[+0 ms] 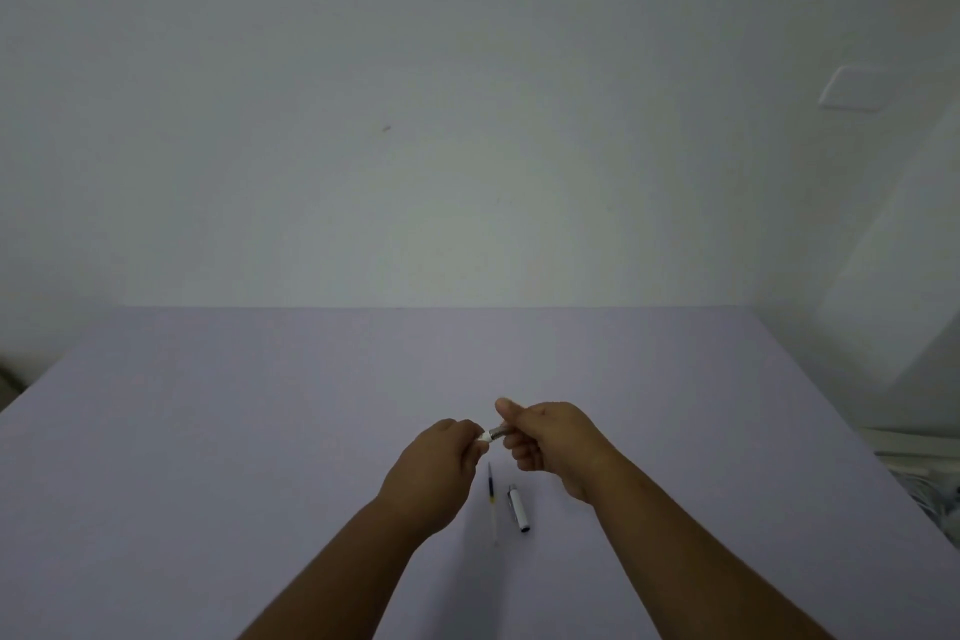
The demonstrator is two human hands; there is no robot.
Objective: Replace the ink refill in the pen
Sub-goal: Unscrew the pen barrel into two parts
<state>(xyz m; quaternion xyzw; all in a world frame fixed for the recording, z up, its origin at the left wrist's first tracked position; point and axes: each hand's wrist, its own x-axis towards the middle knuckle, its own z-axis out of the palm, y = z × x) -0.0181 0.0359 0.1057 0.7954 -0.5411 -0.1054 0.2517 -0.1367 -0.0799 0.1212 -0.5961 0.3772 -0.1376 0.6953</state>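
Though no writing legible, both hands' fingers (475,431) clamped on the pen (496,432) above the refill (491,499).

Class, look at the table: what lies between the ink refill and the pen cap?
Nothing: in the head view the ink refill and the pen cap lie side by side, apart, with only bare table between them.

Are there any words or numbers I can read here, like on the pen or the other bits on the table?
No text can be read anywhere.
Pen, held between the hands: no writing shows; mostly hidden by fingers.
Refill on the table: too thin and small to show any print.
Cap beside the refill: no lettering visible; too small to tell.
Wall plate: blank.
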